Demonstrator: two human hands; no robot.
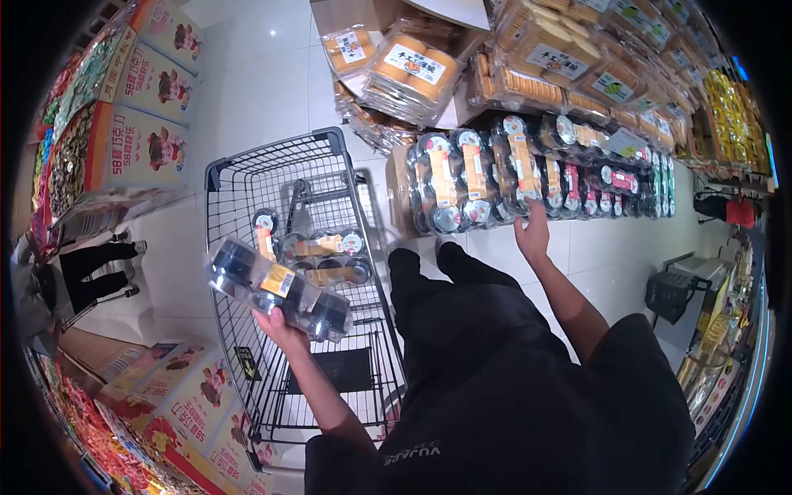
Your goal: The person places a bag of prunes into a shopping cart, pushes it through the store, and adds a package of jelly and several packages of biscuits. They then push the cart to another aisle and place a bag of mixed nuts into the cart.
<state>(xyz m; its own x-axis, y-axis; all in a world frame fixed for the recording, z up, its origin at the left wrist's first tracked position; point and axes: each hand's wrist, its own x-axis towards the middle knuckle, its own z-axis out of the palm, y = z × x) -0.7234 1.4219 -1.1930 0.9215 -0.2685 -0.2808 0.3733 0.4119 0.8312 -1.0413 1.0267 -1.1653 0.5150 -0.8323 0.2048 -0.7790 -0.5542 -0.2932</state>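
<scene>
My left hand grips a long clear plastic pack from below, tilted over the cart. Dark round pieces show inside the pack, and a yellow label wraps its middle. Similar packs with orange-tan bands lie in the shopping cart under it. On the right, my right hand is at the near end of another banded pack on the display stack. Its thumb and fingers are apart, and I cannot make out how firmly they touch that pack.
Piled biscuit packs stand behind the display. Printed cartons of wrapped sweets line the left side. Another person's dark-clothed legs are beyond the cart. A dark basket is at the right, near more shelves.
</scene>
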